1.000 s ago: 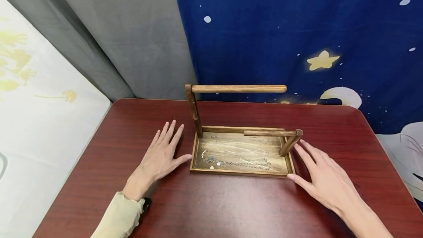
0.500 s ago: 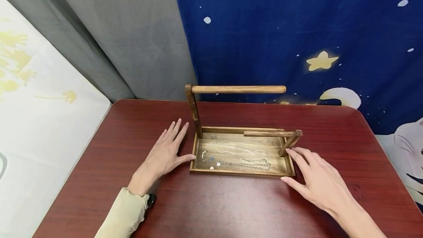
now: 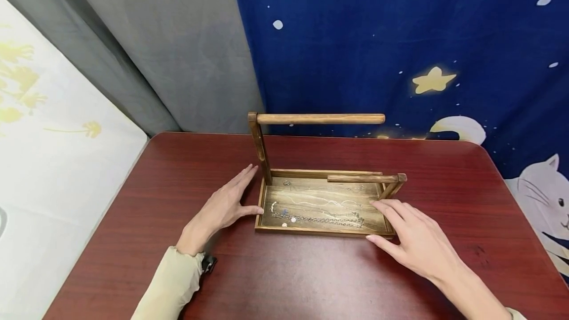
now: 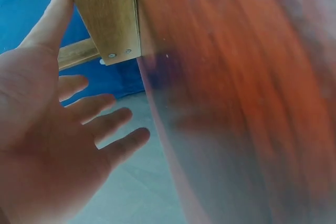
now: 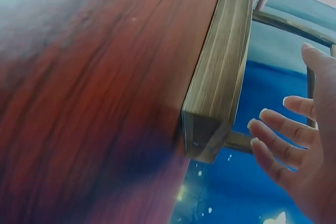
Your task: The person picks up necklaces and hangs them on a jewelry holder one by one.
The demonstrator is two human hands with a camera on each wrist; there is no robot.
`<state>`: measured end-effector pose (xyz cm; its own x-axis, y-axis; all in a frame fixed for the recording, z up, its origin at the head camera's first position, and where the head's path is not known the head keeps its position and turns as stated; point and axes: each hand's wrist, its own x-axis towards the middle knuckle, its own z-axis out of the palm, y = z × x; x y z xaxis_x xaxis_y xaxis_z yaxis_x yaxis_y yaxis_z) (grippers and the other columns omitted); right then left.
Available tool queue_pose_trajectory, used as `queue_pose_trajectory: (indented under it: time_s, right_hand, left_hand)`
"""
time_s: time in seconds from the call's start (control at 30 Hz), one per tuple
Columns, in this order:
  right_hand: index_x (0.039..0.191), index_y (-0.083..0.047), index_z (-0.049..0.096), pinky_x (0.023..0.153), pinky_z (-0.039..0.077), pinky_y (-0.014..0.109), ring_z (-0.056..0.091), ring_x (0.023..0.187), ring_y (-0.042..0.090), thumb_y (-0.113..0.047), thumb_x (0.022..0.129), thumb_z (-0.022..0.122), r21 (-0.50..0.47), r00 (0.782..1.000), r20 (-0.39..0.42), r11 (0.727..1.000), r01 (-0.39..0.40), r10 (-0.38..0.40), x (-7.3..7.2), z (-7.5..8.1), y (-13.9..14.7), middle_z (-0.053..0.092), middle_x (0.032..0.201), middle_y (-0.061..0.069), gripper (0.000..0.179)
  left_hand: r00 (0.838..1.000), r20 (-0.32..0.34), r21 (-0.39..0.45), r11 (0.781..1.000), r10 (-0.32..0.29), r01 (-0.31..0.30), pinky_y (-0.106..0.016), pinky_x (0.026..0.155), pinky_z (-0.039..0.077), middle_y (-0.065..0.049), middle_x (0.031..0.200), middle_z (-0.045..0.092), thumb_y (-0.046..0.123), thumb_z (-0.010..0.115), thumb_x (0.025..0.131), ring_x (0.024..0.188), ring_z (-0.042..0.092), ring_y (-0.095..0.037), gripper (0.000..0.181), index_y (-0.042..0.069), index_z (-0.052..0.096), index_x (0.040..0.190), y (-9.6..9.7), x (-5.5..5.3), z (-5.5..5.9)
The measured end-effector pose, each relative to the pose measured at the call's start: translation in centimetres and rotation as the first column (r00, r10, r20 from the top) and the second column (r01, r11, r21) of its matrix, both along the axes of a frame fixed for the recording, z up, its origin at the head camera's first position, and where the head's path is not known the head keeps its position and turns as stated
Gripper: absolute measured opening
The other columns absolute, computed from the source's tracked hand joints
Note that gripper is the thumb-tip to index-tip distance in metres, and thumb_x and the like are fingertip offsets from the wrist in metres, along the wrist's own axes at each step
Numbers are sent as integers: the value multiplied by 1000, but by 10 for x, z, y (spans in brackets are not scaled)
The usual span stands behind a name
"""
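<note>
A shallow wooden tray lies on the table, with a tall bar stand rising at its left end and a lower one at its right. Inside are a silver chain necklace, finer chains, a small ring-shaped piece and small pale and blue pieces. My left hand lies along the tray's left end, fingers extended, thumb tip at its front left corner. My right hand is over the tray's right end, fingers loosely spread, hiding part of that end and the low stand's foot. Neither hand grips anything.
The dark red table extends around the tray. Behind its far edge hang a grey curtain and a blue curtain with stars, a moon and a cat. White cloth borders the left side.
My right hand has moved left, from beside the tray to over its right end. My left hand has shifted right against the left end. The tray and jewellery have stayed in place.
</note>
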<state>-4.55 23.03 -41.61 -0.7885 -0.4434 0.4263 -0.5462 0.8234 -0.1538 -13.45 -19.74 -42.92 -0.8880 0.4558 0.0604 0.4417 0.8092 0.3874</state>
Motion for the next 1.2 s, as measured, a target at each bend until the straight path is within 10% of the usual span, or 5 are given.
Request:
queue_pose_trajectory:
  time_s: [0.67,1.2]
  right_hand:
    - [127,-19,64,92,48,35,59,115,11,-43,81,80,-123,986,123,988,-95,110,-19,-12,-23,62,123,-8,54]
    - [112,-14,72,74,49,22,66,89,11,-19,80,84,-302,964,162,940,-156,212,-37,-18,-35,70,104,-7,35]
  left_hand:
    - [993,88,72,995,-77,70,-47,111,34,-14,157,35,38,76,88,140,39,-30,81,3,39,151,4,-13,0]
    - [977,197,155,987,-83,52,-45,108,38,-13,148,48,34,80,86,137,44,-27,82,5,40,151,2,-21,7]
